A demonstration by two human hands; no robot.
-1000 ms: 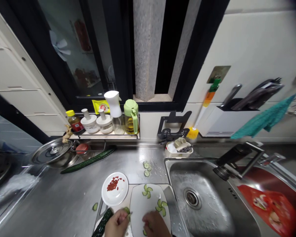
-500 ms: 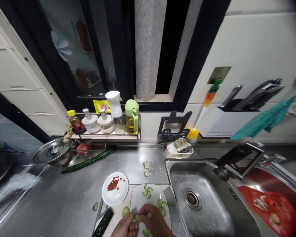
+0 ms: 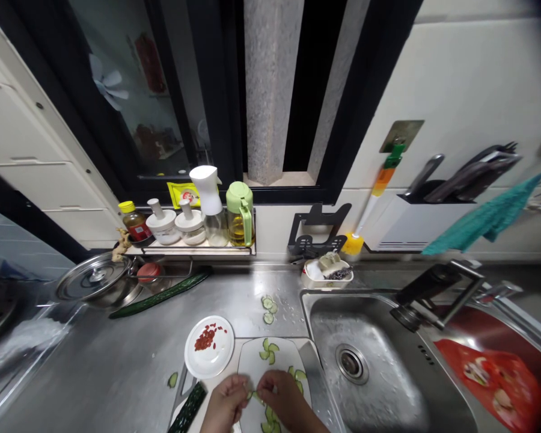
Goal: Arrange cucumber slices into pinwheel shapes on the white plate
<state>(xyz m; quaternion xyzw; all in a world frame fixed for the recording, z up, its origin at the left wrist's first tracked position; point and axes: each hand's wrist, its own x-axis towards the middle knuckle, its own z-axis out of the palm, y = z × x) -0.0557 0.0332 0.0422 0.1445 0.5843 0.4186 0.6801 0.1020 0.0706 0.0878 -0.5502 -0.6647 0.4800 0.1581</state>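
Observation:
Over a white square plate (image 3: 247,356), both of my hands are pinched close together with a thin cucumber slice (image 3: 254,395) between their fingertips. My left hand (image 3: 228,402) is closed at the plate's left edge, its fingertips on one side of the slice. From the other side my right hand (image 3: 283,398) is closed on the same slice. Cucumber slices lie on the plate in fanned groups: a far group (image 3: 268,350), one at the right (image 3: 299,377), partly behind my right hand, and one near the front (image 3: 270,421). A cut cucumber piece (image 3: 188,409) lies left of my left hand.
A small white plate (image 3: 225,355) bears red berries (image 3: 205,338). Several loose slices (image 3: 269,309) lie behind the square plate, and another slice (image 3: 173,379) to the left. A whole cucumber (image 3: 162,294) lies below the condiment rack (image 3: 198,250). The sink (image 3: 374,361) is at right.
My left hand has shifted up and now covers the spot where a slice lay beside the plate. My fingertips have moved slightly apart around the held slice. More of the front group shows.

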